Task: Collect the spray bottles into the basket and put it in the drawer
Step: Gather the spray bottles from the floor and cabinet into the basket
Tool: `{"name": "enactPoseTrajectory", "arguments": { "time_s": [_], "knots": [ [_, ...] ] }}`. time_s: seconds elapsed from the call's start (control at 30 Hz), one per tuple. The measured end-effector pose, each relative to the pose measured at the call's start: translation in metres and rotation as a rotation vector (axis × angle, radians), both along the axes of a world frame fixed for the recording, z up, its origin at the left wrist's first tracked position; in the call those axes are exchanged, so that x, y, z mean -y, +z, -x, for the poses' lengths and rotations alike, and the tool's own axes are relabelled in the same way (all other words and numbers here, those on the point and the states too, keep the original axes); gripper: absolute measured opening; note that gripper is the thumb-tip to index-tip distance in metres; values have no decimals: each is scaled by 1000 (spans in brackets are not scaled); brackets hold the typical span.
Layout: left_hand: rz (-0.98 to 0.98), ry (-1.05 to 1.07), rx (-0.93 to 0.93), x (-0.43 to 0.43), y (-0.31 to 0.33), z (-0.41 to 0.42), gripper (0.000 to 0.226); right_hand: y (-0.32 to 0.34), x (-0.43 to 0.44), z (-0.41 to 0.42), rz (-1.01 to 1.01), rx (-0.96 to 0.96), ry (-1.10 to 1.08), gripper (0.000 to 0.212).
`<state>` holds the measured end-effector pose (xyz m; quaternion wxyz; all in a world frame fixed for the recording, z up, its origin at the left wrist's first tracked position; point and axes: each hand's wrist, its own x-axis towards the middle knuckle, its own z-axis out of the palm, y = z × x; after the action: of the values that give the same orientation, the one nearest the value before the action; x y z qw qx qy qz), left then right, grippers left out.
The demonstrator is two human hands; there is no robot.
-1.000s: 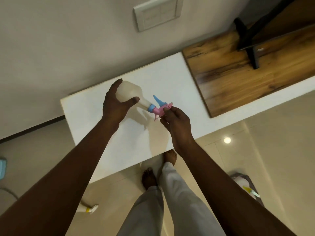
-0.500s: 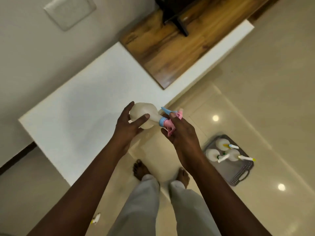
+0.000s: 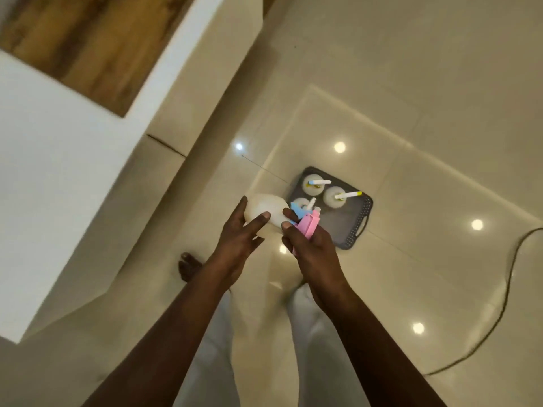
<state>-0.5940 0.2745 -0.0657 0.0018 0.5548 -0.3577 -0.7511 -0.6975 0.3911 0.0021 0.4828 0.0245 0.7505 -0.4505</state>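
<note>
View from a head-worn camera, looking straight down at a person's two bare forearms, pale trousers and one bare foot (image 3: 188,267) on a glossy cream tiled floor (image 3: 426,118); the picture is slightly blurred.

Both hands hold one spray bottle (image 3: 269,214) in the air at mid-frame; the left hand (image 3: 238,245) cups the bottle's rounded white body, fingers and thumb wrapped around it; the right hand (image 3: 311,254) is closed around the pink and blue spray head (image 3: 308,224), whose nozzle points up and away from the person.

Just beyond the hands, on the floor, sits a dark grey basket (image 3: 357,227) with perforated sides and a cut-out handle; the held bottle overlaps its near-left corner in the picture, but is above it and not inside. Three white spray bottles stand upright in the basket: one at the far-left corner (image 3: 313,183), one to its right (image 3: 335,196), and one nearest the hands (image 3: 301,204) (partly hidden behind the held bottle's spray head); their tops look white with yellow and pale blue accents.

To the left is a white cabinet top (image 3: 58,142) with a wood-grain panel (image 3: 97,42) further back; its pale front faces drop to the floor. A dark cable (image 3: 511,277) curves across the tiles at the right; several round light reflections shine on the floor.
</note>
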Motion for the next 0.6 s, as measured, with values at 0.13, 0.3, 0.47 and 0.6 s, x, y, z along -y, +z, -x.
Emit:
{"name": "enactPoseTrajectory", "arguments": {
  "time_s": [0.13,0.3,0.47,0.6],
  "knots": [
    [-77,-14,27,-75,-43,50,76,-34,-66,33,-119,-11,-39,47],
    [-148,-31,89,-142,-95,88,43,-84,-115,58,-187,3,-117,43],
    [-180,-69,148,-167,-150,122,42,-146,-135,71,-215,21,-187,45],
    [-244,-24,188,-174,-196,133,45,-198,-135,77,-236,41,-200,46]
  ]
}}
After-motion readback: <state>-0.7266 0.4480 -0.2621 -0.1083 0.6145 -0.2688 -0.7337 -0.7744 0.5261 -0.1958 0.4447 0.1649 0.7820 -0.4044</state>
